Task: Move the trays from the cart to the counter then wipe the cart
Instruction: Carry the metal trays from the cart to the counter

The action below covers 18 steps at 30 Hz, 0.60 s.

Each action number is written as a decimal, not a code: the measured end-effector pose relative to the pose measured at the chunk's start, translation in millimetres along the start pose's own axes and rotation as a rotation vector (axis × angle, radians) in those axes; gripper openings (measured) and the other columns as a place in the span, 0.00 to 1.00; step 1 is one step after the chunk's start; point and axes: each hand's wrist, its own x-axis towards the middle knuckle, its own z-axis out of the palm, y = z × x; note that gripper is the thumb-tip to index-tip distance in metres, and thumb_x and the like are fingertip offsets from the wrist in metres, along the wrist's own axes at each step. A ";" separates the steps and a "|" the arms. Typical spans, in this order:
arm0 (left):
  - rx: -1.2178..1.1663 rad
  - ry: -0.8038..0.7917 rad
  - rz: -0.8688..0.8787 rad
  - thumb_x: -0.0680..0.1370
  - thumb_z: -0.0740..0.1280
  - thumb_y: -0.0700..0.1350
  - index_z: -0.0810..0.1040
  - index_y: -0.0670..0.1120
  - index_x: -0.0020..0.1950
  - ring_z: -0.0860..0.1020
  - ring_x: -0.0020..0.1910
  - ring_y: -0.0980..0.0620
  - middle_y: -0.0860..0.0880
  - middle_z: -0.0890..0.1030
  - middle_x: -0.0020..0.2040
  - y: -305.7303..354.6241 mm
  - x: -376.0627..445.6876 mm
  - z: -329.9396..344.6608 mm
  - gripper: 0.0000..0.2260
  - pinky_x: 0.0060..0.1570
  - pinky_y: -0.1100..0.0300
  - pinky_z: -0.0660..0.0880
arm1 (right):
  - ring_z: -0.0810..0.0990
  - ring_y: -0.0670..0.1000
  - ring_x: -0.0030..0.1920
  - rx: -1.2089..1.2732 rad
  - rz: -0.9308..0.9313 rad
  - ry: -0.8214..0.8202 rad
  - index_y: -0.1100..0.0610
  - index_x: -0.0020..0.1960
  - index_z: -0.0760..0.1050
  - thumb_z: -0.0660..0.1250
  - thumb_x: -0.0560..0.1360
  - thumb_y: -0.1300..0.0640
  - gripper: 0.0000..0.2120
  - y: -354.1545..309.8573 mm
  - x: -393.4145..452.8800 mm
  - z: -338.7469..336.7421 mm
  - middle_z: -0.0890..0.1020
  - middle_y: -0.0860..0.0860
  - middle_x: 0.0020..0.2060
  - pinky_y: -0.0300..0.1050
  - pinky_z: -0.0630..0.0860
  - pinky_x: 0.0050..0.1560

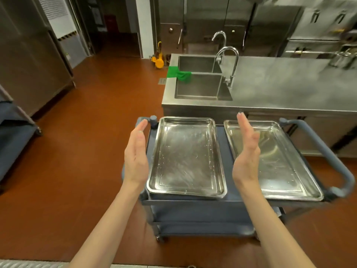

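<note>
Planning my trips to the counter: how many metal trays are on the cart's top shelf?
2. The left tray lies between both open hands; the right tray lies beside it, nearer the cart's handle. Lower shelves are partly hidden.

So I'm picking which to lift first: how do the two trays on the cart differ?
The left tray sits between both open hands; the right tray lies beyond the right hand. The left hand flanks only the left tray. The right tray lies more angled. Both are empty steel, on the cart.

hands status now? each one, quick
Left hand: open, fingers straight, holding nothing, beside the left tray.
Right hand: open, fingers straight, holding nothing, between the two trays.
</note>
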 end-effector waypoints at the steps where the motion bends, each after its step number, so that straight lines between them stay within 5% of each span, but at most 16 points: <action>1: -0.002 -0.005 -0.015 0.88 0.50 0.56 0.68 0.50 0.81 0.67 0.75 0.67 0.60 0.72 0.77 -6.3 0.7 2.2 0.24 0.74 0.70 0.63 | 0.63 0.32 0.76 0.002 0.013 0.008 0.47 0.82 0.64 0.39 0.85 0.34 0.33 5.7 1.3 -1.9 0.69 0.36 0.77 0.23 0.56 0.71; 6: 0.012 -0.033 -0.108 0.85 0.49 0.61 0.68 0.48 0.81 0.68 0.77 0.63 0.56 0.72 0.78 -54.6 9.3 17.4 0.30 0.75 0.70 0.63 | 0.62 0.35 0.78 -0.093 0.064 0.037 0.47 0.82 0.63 0.40 0.84 0.34 0.33 59.2 9.6 -11.7 0.68 0.36 0.77 0.34 0.56 0.77; 13: 0.163 -0.032 -0.291 0.89 0.53 0.54 0.70 0.51 0.80 0.69 0.74 0.65 0.59 0.73 0.76 -123.4 14.6 41.0 0.20 0.68 0.76 0.64 | 0.64 0.35 0.77 -0.272 0.257 -0.001 0.47 0.82 0.63 0.48 0.88 0.42 0.25 141.8 16.4 -24.3 0.68 0.38 0.78 0.37 0.60 0.77; 18: 0.301 0.098 -0.457 0.87 0.61 0.44 0.77 0.49 0.73 0.76 0.69 0.55 0.54 0.80 0.69 -167.0 11.8 51.1 0.15 0.72 0.53 0.72 | 0.70 0.47 0.75 -0.511 0.425 -0.080 0.51 0.81 0.64 0.62 0.85 0.47 0.26 199.2 20.4 -37.7 0.73 0.46 0.76 0.53 0.68 0.76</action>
